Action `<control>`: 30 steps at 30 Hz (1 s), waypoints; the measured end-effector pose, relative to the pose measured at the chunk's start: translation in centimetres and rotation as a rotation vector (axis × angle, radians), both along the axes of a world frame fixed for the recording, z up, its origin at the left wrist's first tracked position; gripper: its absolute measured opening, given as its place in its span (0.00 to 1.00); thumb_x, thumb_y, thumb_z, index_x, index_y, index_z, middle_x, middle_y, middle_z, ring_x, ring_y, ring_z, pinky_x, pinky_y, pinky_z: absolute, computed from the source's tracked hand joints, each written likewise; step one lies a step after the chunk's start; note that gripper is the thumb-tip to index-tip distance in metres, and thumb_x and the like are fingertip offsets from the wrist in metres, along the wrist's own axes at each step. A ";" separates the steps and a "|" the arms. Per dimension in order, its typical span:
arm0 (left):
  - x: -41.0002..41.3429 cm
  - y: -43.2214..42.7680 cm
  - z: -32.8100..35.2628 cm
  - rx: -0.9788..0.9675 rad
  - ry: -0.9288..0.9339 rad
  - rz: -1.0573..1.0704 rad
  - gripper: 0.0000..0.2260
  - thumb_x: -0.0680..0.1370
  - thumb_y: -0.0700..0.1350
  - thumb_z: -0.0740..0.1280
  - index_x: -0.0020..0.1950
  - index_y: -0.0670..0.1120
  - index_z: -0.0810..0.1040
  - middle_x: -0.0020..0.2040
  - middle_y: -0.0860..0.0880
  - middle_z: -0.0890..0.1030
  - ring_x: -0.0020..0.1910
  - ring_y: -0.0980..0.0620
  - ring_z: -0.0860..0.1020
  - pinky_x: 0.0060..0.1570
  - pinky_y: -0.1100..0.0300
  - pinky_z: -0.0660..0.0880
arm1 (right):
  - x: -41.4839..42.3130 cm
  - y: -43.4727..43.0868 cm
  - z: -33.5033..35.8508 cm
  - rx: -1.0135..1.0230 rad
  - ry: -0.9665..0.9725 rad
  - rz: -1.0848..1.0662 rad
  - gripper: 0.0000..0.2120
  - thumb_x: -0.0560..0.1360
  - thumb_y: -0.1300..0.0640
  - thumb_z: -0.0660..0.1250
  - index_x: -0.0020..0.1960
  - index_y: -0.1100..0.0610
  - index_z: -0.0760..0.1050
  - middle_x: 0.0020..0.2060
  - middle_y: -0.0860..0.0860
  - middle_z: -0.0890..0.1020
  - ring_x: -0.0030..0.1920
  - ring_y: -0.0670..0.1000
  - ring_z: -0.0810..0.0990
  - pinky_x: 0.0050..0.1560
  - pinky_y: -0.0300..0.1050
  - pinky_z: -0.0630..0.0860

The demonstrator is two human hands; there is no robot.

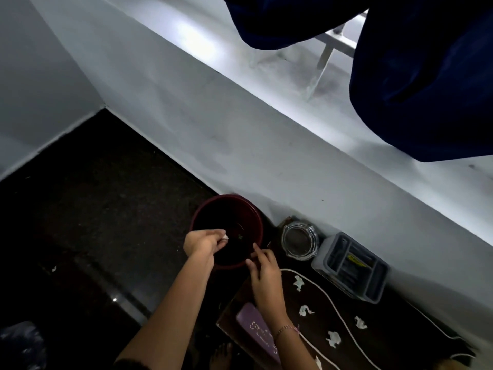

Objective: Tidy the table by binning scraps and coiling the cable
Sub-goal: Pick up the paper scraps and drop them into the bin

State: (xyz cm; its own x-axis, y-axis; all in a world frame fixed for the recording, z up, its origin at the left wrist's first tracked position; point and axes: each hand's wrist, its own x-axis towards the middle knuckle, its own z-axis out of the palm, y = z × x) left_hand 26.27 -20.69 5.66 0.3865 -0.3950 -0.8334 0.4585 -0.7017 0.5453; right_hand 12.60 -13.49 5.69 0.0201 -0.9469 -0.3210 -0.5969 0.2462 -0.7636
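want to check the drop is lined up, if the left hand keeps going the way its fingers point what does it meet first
Probably the open mouth of the dark red bin. The left hand, pinching a white scrap, points right across the rim; depth from above is unclear.

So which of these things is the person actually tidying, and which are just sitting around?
Part of the job:
- dark red bin, beside the table
- paper scrap pinched in the left hand over the bin
- right hand, at the bin's rim
- white scraps on the table
- white cable, uncoiled

Just lying about:
- glass ashtray
- grey compartment tray
- purple case
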 end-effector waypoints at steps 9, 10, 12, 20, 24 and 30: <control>1.2 -2.0 -3.1 0.077 -0.106 -0.097 0.18 0.73 0.40 0.70 0.61 0.36 0.74 0.53 0.38 0.79 0.51 0.42 0.79 0.50 0.52 0.77 | -3.4 2.8 -1.5 0.008 0.076 -0.142 0.16 0.79 0.55 0.58 0.67 0.53 0.70 0.56 0.45 0.73 0.53 0.38 0.72 0.49 0.20 0.65; 1.2 -2.0 -3.2 0.099 -0.122 -0.116 0.18 0.74 0.42 0.69 0.61 0.36 0.75 0.50 0.39 0.80 0.51 0.41 0.79 0.51 0.51 0.77 | -3.8 3.1 -1.5 0.000 0.089 -0.160 0.15 0.79 0.55 0.58 0.66 0.53 0.71 0.56 0.46 0.74 0.54 0.39 0.72 0.49 0.22 0.66; 1.1 -1.8 -3.2 0.123 -0.159 -0.122 0.15 0.75 0.44 0.68 0.55 0.35 0.77 0.40 0.43 0.78 0.42 0.45 0.78 0.49 0.51 0.76 | -4.8 3.5 -1.5 -0.007 0.121 -0.200 0.14 0.79 0.56 0.58 0.64 0.53 0.72 0.57 0.48 0.74 0.58 0.44 0.73 0.53 0.27 0.66; -0.1 1.1 -4.0 0.171 -0.211 -0.167 0.11 0.77 0.41 0.64 0.53 0.34 0.77 0.37 0.44 0.77 0.40 0.46 0.77 0.46 0.53 0.74 | -8.7 5.4 -2.4 0.067 0.398 -0.135 0.16 0.78 0.59 0.61 0.65 0.54 0.72 0.62 0.54 0.72 0.61 0.53 0.70 0.62 0.43 0.70; -1.2 3.0 -4.3 0.174 -0.211 -0.198 0.10 0.77 0.40 0.63 0.53 0.35 0.78 0.40 0.43 0.79 0.45 0.45 0.78 0.52 0.52 0.75 | -10.0 6.6 -3.2 0.152 0.473 0.039 0.18 0.78 0.60 0.60 0.67 0.53 0.70 0.67 0.52 0.68 0.64 0.54 0.67 0.64 0.43 0.69; -3.6 5.7 -4.4 0.144 -0.206 -0.242 0.09 0.77 0.40 0.63 0.53 0.38 0.78 0.40 0.45 0.79 0.45 0.47 0.79 0.50 0.53 0.76 | -10.6 7.1 -4.4 0.165 0.515 0.183 0.21 0.78 0.62 0.58 0.70 0.51 0.66 0.70 0.50 0.63 0.69 0.54 0.61 0.70 0.43 0.63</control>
State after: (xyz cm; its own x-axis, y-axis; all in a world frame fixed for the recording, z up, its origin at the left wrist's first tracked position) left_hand 22.70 -15.03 1.22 0.4618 -0.3802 -0.8014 0.1597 -0.8531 0.4967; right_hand 2.05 -6.41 1.27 -0.0196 -0.8790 -0.4764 -0.9260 0.1956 -0.3228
